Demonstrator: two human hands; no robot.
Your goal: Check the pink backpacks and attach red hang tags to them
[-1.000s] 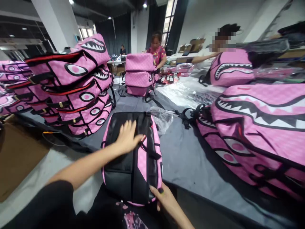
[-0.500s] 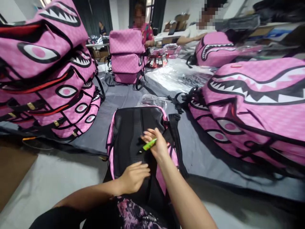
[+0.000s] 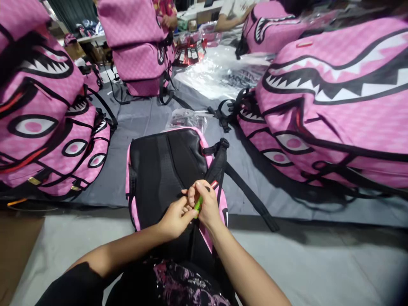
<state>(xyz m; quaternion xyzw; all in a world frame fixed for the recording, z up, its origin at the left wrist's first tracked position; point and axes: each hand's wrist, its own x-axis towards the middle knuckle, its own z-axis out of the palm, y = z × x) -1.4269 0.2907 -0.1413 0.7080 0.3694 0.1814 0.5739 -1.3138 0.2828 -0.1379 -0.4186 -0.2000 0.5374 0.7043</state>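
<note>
The right hand (image 3: 208,207) pinches a little green stick (image 3: 198,205), and the left hand (image 3: 174,219) has its fingers bunched up on the stick's lower end. Both hands are just above the black back of a pink backpack (image 3: 159,170), which lies flat on the grey table (image 3: 143,119). Piles of pink shark-face bags (image 3: 334,97) sit on both sides.

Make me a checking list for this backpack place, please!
Surface: grey cloth spread on a paler top.
Job's things: black-backed pink backpack lying flat; green tool.
Clutter: plastic bags; stacked shark-face backpacks on both sides.
Grippers: right hand pinches the green tool; left hand touches it, grip unclear.
Cables: nothing seen; only a black strap.
Surroundings: a co-worker's arm at the far end.
</note>
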